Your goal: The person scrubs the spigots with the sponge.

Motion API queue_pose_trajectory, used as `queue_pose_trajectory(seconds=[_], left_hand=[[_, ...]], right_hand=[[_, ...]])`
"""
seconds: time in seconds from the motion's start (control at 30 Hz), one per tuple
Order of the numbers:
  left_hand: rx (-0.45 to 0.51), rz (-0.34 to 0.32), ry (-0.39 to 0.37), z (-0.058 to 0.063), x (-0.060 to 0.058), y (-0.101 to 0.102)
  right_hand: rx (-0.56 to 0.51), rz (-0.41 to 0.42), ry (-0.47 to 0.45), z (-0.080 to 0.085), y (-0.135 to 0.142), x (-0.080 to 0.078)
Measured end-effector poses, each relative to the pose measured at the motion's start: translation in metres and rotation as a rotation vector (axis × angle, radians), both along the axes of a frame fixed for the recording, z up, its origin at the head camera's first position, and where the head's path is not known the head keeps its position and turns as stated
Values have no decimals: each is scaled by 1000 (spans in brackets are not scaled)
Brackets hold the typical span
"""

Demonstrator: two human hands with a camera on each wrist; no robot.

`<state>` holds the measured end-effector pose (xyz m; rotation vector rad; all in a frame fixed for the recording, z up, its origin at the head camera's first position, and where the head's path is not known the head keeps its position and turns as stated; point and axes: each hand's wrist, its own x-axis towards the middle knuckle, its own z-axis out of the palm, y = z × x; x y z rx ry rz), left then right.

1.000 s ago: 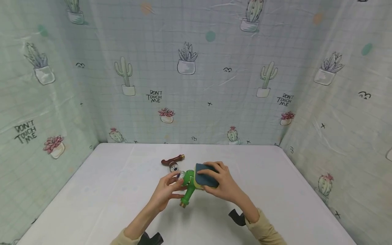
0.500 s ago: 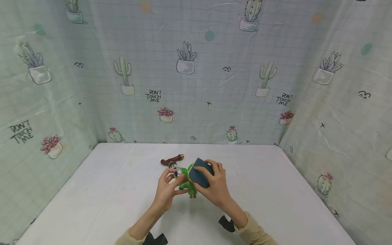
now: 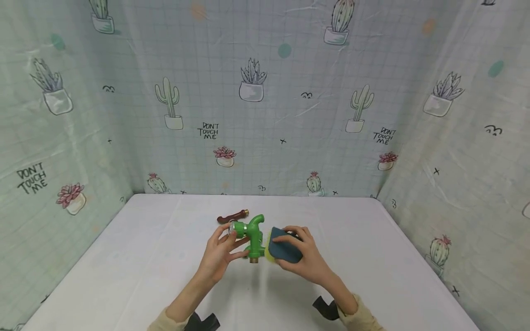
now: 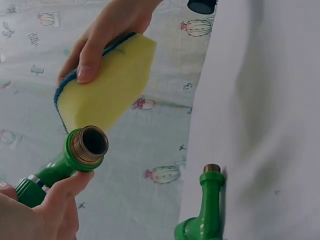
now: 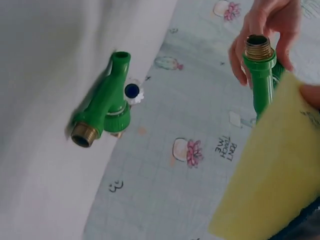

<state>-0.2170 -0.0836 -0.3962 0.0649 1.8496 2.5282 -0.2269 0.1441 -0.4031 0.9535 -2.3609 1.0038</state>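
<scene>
My left hand (image 3: pixel 217 255) grips a green faucet (image 3: pixel 254 234) by its ribbed knob, raised above the table. Its brass threaded end (image 4: pixel 91 144) faces the left wrist camera. In my right hand (image 3: pixel 308 255) is a sponge (image 3: pixel 285 247), blue on the outer side and yellow on the side towards the faucet. A narrow gap shows between sponge and faucet in the head view. A second green faucet (image 5: pixel 107 102) lies on the table, mostly hidden behind the held one in the head view.
A brown faucet (image 3: pixel 233 216) lies on the white table (image 3: pixel 136 257) towards the back, partly covered by the left hand's side. Cactus-print cloth (image 3: pixel 285 119) hangs behind the table and along both sides. Black curved pieces (image 3: pixel 326 309) sit at the wrists.
The left hand has turned the green faucet, so its spout now points up and its threaded end down. The right hand first brought the sponge over the faucet, then drew it back to the right.
</scene>
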Motion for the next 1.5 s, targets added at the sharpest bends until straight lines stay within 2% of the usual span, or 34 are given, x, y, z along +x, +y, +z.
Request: queue_pose_trajectory(seconds=[0.17,0.3,0.4,0.47,0.53,0.6,0.7,0.87,0.93,1.03,1.13,1.2,1.37,1.5], left_hand=[[41,-123,-39,-1,1,-1],[-60,-237,-16,-4,0,-6],[-110,-340,-12,-5,-1,-11],[-77,-418,-12,-6,-2,-15],[12,-494,-19,-4,-4,-17],[78,-535,-19,-2,-5,-19],[84,-515,-17,2,-8,-18],[-56,-398,0,2,-11,-13],[-87,-394,5,1,-11,-12],[-106,-440,13,0,-10,-11],[-92,-495,37,-2,-8,-11],[-69,-501,67,-2,-7,-12],[-27,-453,153,-4,-4,-15],[-76,-403,177,-7,-3,-15]], right_hand=[[-179,-58,-42,0,-8,-2],[-239,-51,-17,1,-14,-1],[-243,-18,45,1,-14,0],[-216,17,90,4,-13,2],[-172,68,134,5,-10,2],[-121,127,168,6,-5,2],[-35,224,232,4,1,-1],[100,298,274,5,2,4],[133,302,273,5,1,6],[155,302,307,6,-1,8],[145,284,345,7,-3,6],[126,261,353,8,-4,4],[135,176,312,10,4,-3],[212,108,286,13,15,-10]])
